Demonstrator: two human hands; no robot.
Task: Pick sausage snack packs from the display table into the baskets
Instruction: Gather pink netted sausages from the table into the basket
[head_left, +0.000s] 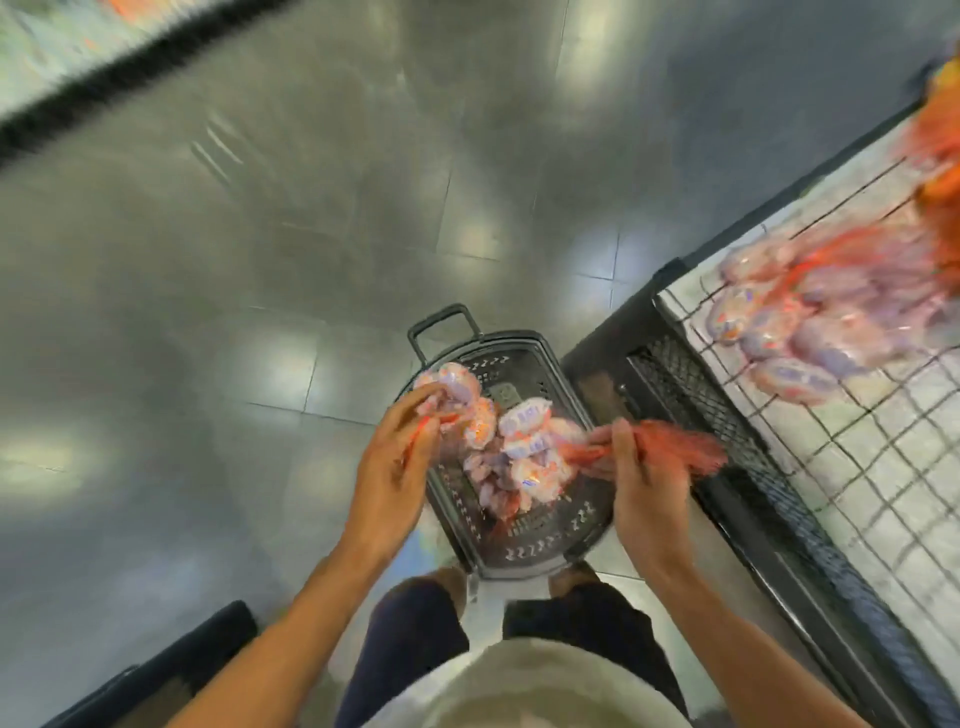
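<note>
A black plastic basket (550, 540) stands on the floor in front of my feet. Over it hang two red net packs of pink-and-white sausage snacks. My left hand (400, 457) grips the net of one sausage pack (457, 395) at the basket's left rim. My right hand (644, 483) pinches the red net end (675, 447) of a second sausage pack (524, 457), which rests inside the basket. More net packs (810, 322) lie on the display table (852, 467) at the right. The picture is blurred by motion.
The display table has a wire grid top and a black mesh front (737, 441) right beside the basket. Grey glossy floor tiles (260, 260) spread ahead and left. A dark object (171, 670) sits at the lower left. Another shelf edge (104, 67) runs across the top left.
</note>
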